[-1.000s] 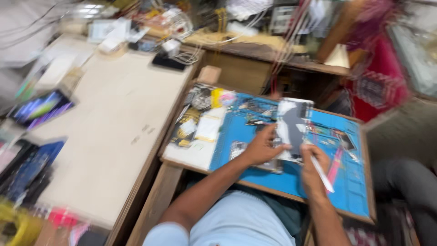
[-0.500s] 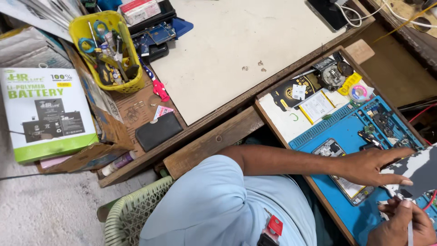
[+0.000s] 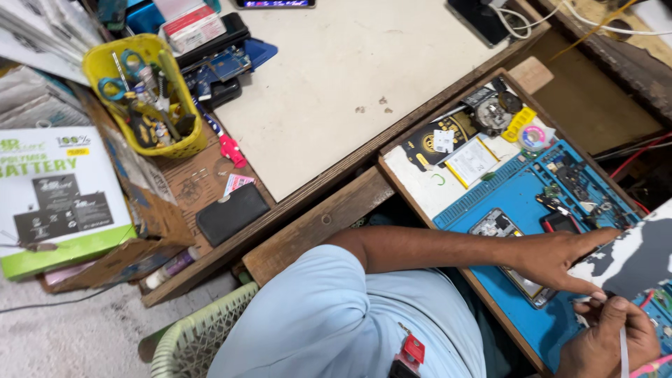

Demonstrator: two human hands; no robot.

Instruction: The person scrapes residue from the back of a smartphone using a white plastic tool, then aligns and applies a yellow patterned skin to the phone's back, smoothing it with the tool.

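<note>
My left hand (image 3: 556, 259) reaches across to the blue work mat (image 3: 511, 196). Its forefinger and thumb pinch the corner of a black-and-white patterned panel (image 3: 633, 255). Under that hand an opened phone (image 3: 498, 225) lies on the mat with its insides showing. My right hand (image 3: 609, 339) is at the bottom right edge, closed around a thin white tool (image 3: 623, 353) just below the panel. Small dark parts and screws (image 3: 574, 185) lie on the mat beyond my left hand.
A flat battery (image 3: 472, 161), a tape roll (image 3: 535, 136) and a yellow piece (image 3: 519, 124) lie at the tray's far end. On the left stand a yellow tool basket (image 3: 182, 143), a green-and-white box (image 3: 56, 199) and a black wallet (image 3: 231, 213). A woven bin (image 3: 203, 332) sits below.
My view has swung from the mat toward the left side of the bench. Both hands have stayed at the mat, the left on the patterned panel, the right on the white tool.
</note>
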